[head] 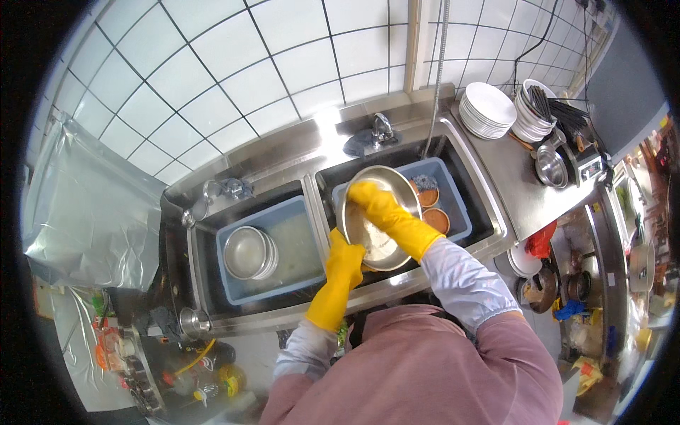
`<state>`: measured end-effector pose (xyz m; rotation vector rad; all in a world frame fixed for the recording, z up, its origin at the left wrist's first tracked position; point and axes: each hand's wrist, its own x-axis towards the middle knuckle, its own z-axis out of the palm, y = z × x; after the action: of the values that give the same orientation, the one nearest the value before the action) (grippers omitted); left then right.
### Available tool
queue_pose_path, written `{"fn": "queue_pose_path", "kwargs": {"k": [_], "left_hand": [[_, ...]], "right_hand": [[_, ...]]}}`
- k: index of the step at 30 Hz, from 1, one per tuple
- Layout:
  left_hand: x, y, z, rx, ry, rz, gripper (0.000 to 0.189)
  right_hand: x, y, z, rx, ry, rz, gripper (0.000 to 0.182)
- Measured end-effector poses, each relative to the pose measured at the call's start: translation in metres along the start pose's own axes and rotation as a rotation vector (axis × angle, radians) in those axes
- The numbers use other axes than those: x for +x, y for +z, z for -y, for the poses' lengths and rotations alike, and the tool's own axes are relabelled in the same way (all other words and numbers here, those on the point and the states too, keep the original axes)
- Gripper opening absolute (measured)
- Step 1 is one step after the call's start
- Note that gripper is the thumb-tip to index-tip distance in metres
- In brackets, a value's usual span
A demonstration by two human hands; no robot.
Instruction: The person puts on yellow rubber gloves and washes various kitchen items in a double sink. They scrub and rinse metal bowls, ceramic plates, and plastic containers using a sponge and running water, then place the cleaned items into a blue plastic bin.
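Note:
A large stainless steel bowl (396, 186) is tilted over the right sink basin. My left hand (346, 255), in a yellow rubber glove, grips its near left rim. Inside the bowl, near the upper left wall, is my right hand (369, 199), also gloved in yellow; its fingertips and anything under them are hidden. Beneath the bowl, a blue-grey plastic tub (458, 204) holds round orange-brown dishes (435, 219) and a metal scouring pad (425, 183). In the left basin, another tub (232, 298) holds cloudy water and a stack of metal bowls (246, 253).
Two faucets (382, 130) (234, 188) stand behind the basins, and a hose (440, 69) hangs at the right one. Stacked white plates (487, 109), bowls with chopsticks (533, 117) and steel pans (551, 166) occupy the right counter. A metal cup (195, 321) sits at the front left edge.

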<state>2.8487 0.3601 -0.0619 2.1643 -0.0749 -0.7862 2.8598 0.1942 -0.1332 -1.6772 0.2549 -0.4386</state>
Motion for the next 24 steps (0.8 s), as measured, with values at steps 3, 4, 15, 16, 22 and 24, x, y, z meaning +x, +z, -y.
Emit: {"fn": "queue_pose_path", "kwargs": {"k": [3,4,15,16,22,24], "left_hand": [[-0.001,0.003,0.007,-0.141,0.042,-0.038,0.059],[0.002,0.004,0.01,-0.215,0.076,-0.052,0.059],[0.048,0.011,0.013,-0.581,0.439,-0.056,0.052],[0.048,0.009,0.011,-0.598,0.426,-0.065,0.054],[0.022,-0.005,0.006,-0.424,0.566,-0.07,0.055],[0.021,-0.011,0.001,-0.311,0.636,-0.089,0.055]], "right_hand": [[0.012,-0.048,-0.012,-0.575,-0.14,-0.109,0.02],[0.009,-0.047,-0.022,-0.252,0.055,-0.21,0.018],[-0.044,0.017,-0.036,-0.058,-0.022,-0.101,0.03],[-0.032,0.01,-0.023,-0.103,-0.088,-0.133,0.03],[0.033,-0.016,0.045,0.566,-0.201,-0.247,0.043],[0.035,-0.005,0.053,0.413,-0.262,-0.197,0.028]]}}
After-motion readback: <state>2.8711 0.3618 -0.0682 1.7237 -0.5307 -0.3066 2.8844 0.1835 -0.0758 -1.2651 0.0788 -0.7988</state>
